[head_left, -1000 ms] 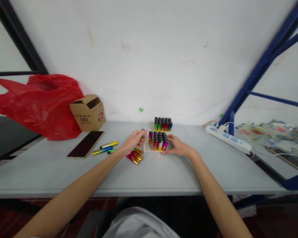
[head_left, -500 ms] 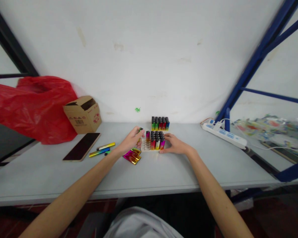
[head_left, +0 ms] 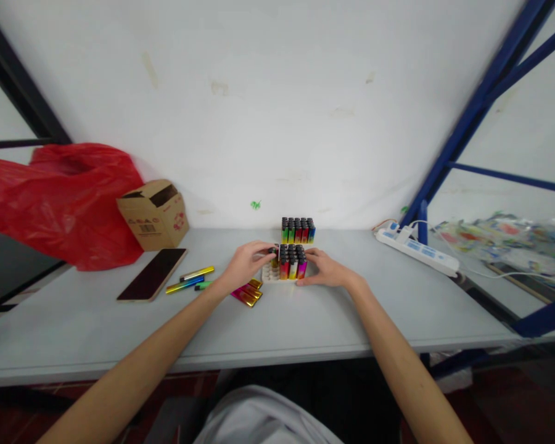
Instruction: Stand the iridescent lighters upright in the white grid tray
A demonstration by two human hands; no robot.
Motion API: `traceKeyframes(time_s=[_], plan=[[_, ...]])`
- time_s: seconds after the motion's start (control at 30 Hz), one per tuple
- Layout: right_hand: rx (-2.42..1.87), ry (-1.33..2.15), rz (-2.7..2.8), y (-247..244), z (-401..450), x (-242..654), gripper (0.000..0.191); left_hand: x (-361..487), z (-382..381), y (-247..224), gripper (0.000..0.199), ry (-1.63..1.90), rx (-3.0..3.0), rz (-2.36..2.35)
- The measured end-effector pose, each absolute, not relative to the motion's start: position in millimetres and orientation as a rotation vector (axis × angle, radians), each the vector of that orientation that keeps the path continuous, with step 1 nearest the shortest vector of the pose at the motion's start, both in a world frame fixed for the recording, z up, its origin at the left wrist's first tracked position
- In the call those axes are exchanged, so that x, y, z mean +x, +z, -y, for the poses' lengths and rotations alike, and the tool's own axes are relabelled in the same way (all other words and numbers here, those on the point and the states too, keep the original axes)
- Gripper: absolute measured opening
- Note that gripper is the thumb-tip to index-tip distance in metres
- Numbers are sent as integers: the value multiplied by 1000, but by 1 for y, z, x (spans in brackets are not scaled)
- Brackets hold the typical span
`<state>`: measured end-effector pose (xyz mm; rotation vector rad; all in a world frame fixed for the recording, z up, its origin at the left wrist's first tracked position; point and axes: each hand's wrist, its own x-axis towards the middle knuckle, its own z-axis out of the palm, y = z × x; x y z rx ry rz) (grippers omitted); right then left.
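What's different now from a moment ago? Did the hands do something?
The left hand moved right, bringing the lighter it holds to the left part of the white tray. The right hand stayed at the tray's right side. The phone and cardboard box stayed put.

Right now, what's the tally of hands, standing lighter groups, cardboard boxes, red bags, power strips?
Hands: 2, left hand and right hand
Lighter groups: 2, front group and back group
Cardboard box: 1
Red bag: 1
Power strip: 1
Total: 7
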<state>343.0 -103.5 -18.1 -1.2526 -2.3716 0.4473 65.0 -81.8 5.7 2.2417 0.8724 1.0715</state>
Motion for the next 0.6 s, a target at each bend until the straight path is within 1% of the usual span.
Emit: traceKeyframes(time_s=[0.1, 0.4, 0.5, 0.6], plan=[[-1261, 450, 2374, -18, 103, 343, 80, 64, 81, 5, 28, 1049, 2409, -870], [-1263, 462, 2374, -17, 104, 343, 80, 59, 76, 10, 33, 877, 2517, -858], [-1275, 462, 2378, -18, 104, 343, 81, 62, 79, 7, 34, 918, 2460, -882], [-1279, 464, 2371, -18, 103, 343, 81, 66, 82, 3, 42, 965, 2366, -929]])
